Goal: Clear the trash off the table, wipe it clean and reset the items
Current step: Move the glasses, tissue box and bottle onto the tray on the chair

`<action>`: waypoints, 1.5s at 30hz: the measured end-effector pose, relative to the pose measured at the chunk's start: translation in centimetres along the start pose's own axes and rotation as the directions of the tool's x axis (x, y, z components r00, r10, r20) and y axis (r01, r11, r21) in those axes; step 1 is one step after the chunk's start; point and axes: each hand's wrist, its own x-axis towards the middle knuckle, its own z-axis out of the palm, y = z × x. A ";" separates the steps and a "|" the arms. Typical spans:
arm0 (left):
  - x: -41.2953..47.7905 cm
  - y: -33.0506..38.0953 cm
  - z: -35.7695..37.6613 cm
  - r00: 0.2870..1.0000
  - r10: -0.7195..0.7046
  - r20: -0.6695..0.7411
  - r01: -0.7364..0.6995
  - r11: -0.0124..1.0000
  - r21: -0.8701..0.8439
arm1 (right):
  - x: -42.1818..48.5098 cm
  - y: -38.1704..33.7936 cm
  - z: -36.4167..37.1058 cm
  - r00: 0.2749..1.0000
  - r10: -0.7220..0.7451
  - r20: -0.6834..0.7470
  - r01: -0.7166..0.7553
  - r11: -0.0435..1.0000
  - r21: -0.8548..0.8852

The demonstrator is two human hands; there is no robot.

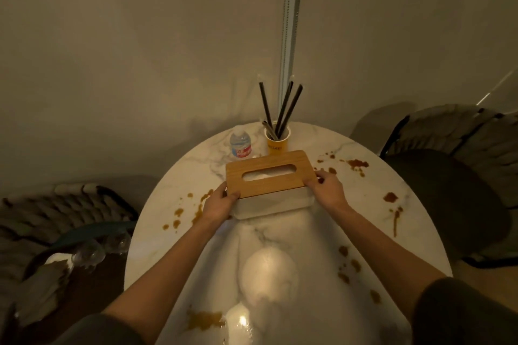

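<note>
A rectangular tissue box (269,180) with a tan wooden slotted lid and a white body is over the far middle of the round white marble surface (364,221), between brown spill stains (357,163). The left hand (221,202) and right hand (326,189) grip its short ends, fingers clamped on the lid edges.

Base of yellow cup (277,143) behind tissue box (269,188)

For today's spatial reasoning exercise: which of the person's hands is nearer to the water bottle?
Left. The left hand grips the tissue box at the end nearest the water bottle; the right hand grips its opposite end, farther away.
</note>
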 end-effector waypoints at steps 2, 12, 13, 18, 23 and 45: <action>-0.8 -1.0 -1.0 1.000 -0.001 0.000 0.001 1.000 -0.011 | -1.4 0.3 -0.1 0.998 -0.056 -0.015 0.056 0.998 -0.005; -4.5 -5.7 -13.0 0.965 -0.051 -0.258 0.006 0.985 -0.172 | -6.4 -6.3 8.2 0.944 -0.282 0.170 0.294 0.955 -0.050; -4.7 -6.3 -14.8 0.952 -0.058 -0.301 0.002 0.983 -0.183 | -7.0 -7.5 9.9 0.931 -0.301 0.205 0.316 0.948 -0.042; -6.0 -10.7 -24.1 0.869 -0.124 -0.480 0.023 0.977 -0.210 | -10.6 -12.3 19.7 0.870 -0.334 0.364 0.349 0.937 0.024; -8.0 -17.8 -32.4 0.758 -0.246 -0.604 0.105 0.960 -0.259 | -15.6 -15.0 30.2 0.764 -0.360 0.536 0.391 0.918 0.059; 1.1 -42.0 -37.1 0.662 -0.645 -0.383 0.579 0.764 -0.286 | -15.0 -1.9 57.8 0.686 0.423 0.592 -0.168 0.884 -0.436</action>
